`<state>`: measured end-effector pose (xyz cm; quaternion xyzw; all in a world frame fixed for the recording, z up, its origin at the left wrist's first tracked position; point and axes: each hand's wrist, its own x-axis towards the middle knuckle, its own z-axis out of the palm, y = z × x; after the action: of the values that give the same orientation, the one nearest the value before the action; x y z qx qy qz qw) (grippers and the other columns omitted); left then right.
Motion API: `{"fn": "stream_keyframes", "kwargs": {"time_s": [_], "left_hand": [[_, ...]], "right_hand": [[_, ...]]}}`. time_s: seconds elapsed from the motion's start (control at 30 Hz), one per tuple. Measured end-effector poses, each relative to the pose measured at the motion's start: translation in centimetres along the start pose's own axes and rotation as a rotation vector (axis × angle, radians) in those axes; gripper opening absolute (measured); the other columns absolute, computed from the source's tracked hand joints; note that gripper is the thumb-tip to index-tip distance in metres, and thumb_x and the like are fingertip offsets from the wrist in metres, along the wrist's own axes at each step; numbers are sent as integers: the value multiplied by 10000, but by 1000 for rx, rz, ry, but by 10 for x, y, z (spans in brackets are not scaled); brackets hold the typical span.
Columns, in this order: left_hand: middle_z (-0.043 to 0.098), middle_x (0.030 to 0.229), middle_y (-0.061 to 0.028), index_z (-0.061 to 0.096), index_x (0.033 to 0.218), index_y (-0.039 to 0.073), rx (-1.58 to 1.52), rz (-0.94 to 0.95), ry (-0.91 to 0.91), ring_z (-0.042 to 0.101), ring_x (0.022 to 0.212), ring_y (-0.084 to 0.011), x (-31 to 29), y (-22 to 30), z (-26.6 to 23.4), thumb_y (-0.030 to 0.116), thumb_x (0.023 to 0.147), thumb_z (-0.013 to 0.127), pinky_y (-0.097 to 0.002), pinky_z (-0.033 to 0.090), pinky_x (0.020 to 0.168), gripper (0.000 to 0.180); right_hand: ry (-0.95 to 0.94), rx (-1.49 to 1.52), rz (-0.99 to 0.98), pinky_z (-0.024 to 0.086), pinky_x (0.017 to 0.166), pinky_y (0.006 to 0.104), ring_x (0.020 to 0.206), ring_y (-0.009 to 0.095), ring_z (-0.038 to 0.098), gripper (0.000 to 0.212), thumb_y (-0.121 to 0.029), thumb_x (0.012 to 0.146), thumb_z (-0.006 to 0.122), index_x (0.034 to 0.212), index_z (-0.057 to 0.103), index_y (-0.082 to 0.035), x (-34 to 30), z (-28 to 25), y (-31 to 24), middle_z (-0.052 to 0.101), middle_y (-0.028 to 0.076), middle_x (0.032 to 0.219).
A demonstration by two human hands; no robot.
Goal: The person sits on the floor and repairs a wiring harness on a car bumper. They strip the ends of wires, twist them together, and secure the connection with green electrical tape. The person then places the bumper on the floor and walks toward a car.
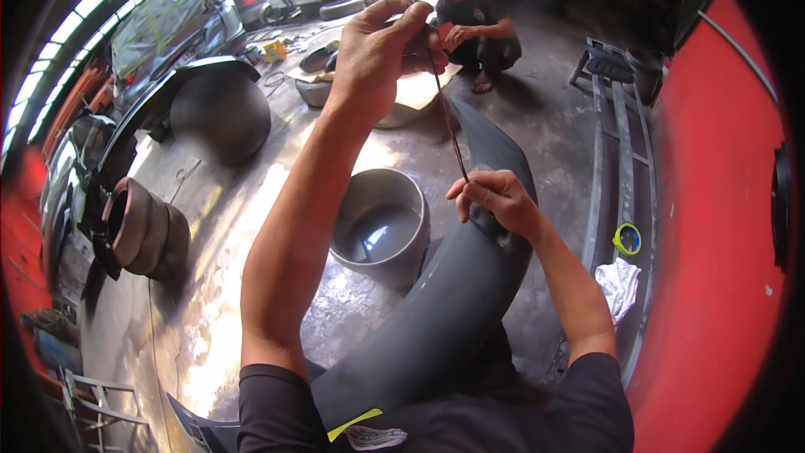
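My left hand [373,54] is raised in front of me, fingers closed on a thin dark reddish wire [449,122]. The wire runs slantwise down to my right hand [503,201], which pinches its lower part between thumb and fingertips. A thinner strand rises above the left hand. Under my right hand, a curved grey car bumper [419,331] lies across in front of my body. Whether the right hand touches the bumper is unclear. Beyond the bumper's inner curve stands a round bucket [398,187] with dark water inside.
A person [480,17] squats ahead. A metal rack [620,126] stands at right, near a white cloth [618,285], a yellow-green tape roll [626,239] and a red panel [721,226]. Stacked round pots [147,231] and a dark bumper [134,122] are at left.
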<state>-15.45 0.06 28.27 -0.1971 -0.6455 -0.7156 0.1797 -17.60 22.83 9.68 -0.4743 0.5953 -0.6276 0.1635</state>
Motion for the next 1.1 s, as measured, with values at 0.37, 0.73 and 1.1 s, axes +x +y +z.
{"fn": "stream_keyframes", "kwargs": {"time_s": [0.37, 0.73, 1.1], "left_hand": [[697, 825, -55, 748, 1140, -12, 313, 120, 147, 694, 680, -144, -14, 18, 23, 205, 1004, 712, -279, 564, 622, 258], [685, 781, -62, 745, 1158, -14, 328, 142, 157, 669, 642, -146, -38, 27, 44, 176, 1029, 667, -272, 537, 589, 242], [712, 832, -56, 743, 1205, -24, 184, 93, 202, 676, 691, -134, -43, 13, 28, 186, 1043, 694, -275, 552, 621, 270]], "right_hand": [[226, -31, -11, 514, 926, 305, 975, 134, 685, 529, -431, 1148, 482, 1181, 766, 15, -13, 5, 10, 794, 75, 1009], [63, -435, 95, 471, 1099, 381, 1043, 211, 715, 649, -505, 1131, 466, 1184, 737, 83, -33, -16, 11, 796, 134, 1006], [154, -750, -184, 459, 1134, 482, 984, 325, 754, 534, -288, 922, 796, 1347, 673, 11, -55, 31, 13, 791, 113, 975]]}}
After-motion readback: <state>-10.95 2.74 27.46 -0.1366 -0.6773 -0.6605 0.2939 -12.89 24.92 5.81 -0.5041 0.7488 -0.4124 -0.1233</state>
